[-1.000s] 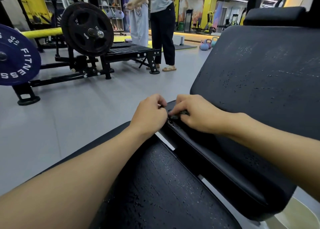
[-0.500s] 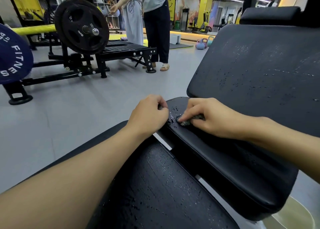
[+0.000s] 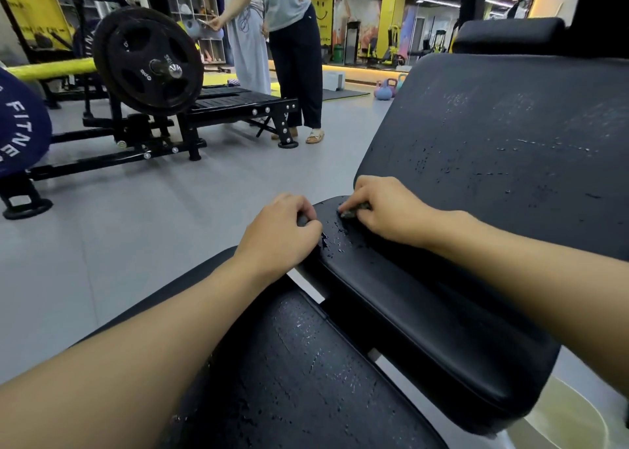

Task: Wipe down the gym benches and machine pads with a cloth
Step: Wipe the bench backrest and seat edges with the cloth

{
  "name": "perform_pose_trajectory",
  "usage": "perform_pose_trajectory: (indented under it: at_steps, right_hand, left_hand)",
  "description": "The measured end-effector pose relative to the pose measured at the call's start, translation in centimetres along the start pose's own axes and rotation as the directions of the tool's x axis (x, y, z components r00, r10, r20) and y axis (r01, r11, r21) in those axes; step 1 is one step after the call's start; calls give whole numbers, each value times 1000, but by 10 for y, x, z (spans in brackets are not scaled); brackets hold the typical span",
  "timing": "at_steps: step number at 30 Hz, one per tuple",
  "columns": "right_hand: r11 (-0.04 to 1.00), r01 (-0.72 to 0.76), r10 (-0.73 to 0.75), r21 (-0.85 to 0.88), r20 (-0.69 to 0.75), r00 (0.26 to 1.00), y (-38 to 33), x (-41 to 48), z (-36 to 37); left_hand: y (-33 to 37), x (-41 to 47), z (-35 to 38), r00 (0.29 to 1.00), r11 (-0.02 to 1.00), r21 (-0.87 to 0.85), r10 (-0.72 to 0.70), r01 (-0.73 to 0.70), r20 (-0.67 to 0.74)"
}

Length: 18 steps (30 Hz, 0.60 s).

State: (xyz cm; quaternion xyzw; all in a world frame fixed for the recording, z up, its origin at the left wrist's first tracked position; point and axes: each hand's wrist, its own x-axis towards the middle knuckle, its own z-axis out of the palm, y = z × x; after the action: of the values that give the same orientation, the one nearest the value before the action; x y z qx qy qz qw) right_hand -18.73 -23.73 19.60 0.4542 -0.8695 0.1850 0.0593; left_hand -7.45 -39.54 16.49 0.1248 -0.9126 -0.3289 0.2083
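A black padded bench fills the lower right: a worn seat pad (image 3: 289,373) nearest me, a smooth middle pad (image 3: 425,316) and a tilted back pad (image 3: 493,135) with cracked vinyl. My right hand (image 3: 384,210) pinches a small dark grey cloth (image 3: 352,210) against the far left corner of the middle pad. Wet specks lie on the pad beside it. My left hand (image 3: 282,231) has its fingers curled over the left end of that same pad, gripping its edge.
A black weight plate (image 3: 146,62) on a barbell machine stands at the left, with a blue plate (image 3: 20,128) at the frame's edge. Two people (image 3: 292,50) stand behind it on the grey floor. Kettlebells (image 3: 386,89) sit further back.
My right hand with the cloth has slid slightly right and further up the middle pad, away from my left hand. My view has shifted a little to the right.
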Motion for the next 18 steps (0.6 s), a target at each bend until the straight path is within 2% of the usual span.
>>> perform_pose_trajectory:
  at_steps: [6,11,16,18]
  right_hand:
    - [993,90,-93,81,39,995,5,-43,-13]
    - [999,-42,41,-20,-28,999,13,-1,-1]
    - [997,24,-28,71,63,998,12,-41,-22]
    - [999,24,-25,34,28,999,22,-29,-19]
  left_hand:
    - [0,2,1,1000,1000,9,13,-13,11]
    - [-1,1,1,1000,999,24,26,-26,12]
    - [-1,2,2,999,1000,20,13,-13,34]
    - [0,3,3,999,1000,27,7,-8,39]
